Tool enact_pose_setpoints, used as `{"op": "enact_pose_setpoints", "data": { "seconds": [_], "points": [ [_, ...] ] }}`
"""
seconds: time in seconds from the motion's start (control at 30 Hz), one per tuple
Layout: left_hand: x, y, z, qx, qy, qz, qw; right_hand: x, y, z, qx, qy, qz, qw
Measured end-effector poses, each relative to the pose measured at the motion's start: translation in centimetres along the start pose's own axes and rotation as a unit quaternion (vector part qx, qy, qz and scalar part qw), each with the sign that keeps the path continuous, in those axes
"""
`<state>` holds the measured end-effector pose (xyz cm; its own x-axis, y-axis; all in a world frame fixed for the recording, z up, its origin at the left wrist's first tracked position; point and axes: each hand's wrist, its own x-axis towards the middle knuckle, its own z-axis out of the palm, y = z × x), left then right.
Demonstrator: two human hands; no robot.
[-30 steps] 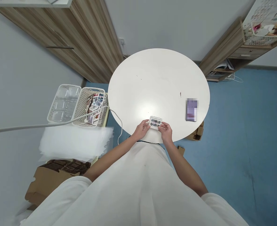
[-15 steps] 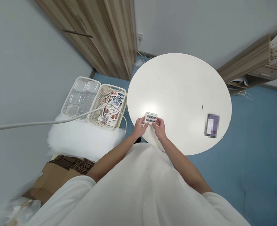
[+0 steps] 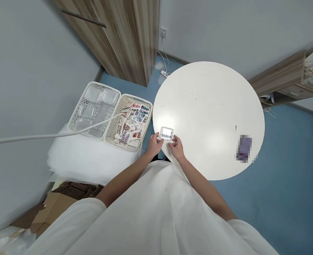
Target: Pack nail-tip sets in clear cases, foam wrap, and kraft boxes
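A small clear plastic box [image 3: 166, 133] is near the front left edge of the round white table [image 3: 212, 92]. Glare covers much of its top; a row of dark false nails shows along its lower part. My left hand [image 3: 154, 145] grips the box at its left side, thumb at the near corner. Just off the box's right side is my right hand [image 3: 177, 148], its thumb and fingers apart. Whether a fingertip still touches the edge is too small to tell.
Left of the table, one white basket [image 3: 73, 109] holds clear plastic boxes and another basket [image 3: 108, 132] holds false-nail cards. A white cable [image 3: 52, 135] crosses in front of them. White sheets [image 3: 79, 156] and a cardboard box [image 3: 52, 209] are nearer. A blurred purple object [image 3: 244, 148] lies on the table's right.
Glare now covers the box's top, where two rows of nails showed before. My right hand has loosened from its right side. The whole view has shifted slightly.
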<state>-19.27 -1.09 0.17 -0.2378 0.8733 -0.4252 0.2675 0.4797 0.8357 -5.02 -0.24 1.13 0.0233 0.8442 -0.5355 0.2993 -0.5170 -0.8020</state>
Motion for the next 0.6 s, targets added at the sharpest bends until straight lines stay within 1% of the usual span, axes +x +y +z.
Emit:
{"op": "enact_pose_setpoints", "data": {
  "seconds": [0.13, 0.27, 0.43, 0.6],
  "points": [
    [0.5, 0.3, 0.2, -0.022, 0.009, -0.002, 1.0, 0.1, -0.4, 0.8, 0.039, 0.0, 0.008, 0.999],
    [2.1, 1.0, -0.2, -0.031, 0.022, -0.007, 0.999, 1.4, -1.6, 1.8, 0.07, -0.001, 0.01, 0.998],
    [3.6, 1.8, -0.6, -0.05, 0.016, -0.006, 0.999, 2.8, -2.9, 2.7, 0.055, 0.017, -0.003, 0.998],
    [3.9, 2.4, -0.4, -0.061, 0.019, -0.003, 0.998, 3.3, -3.1, 3.0, 0.022, 0.027, -0.019, 0.999]
  ]
}}
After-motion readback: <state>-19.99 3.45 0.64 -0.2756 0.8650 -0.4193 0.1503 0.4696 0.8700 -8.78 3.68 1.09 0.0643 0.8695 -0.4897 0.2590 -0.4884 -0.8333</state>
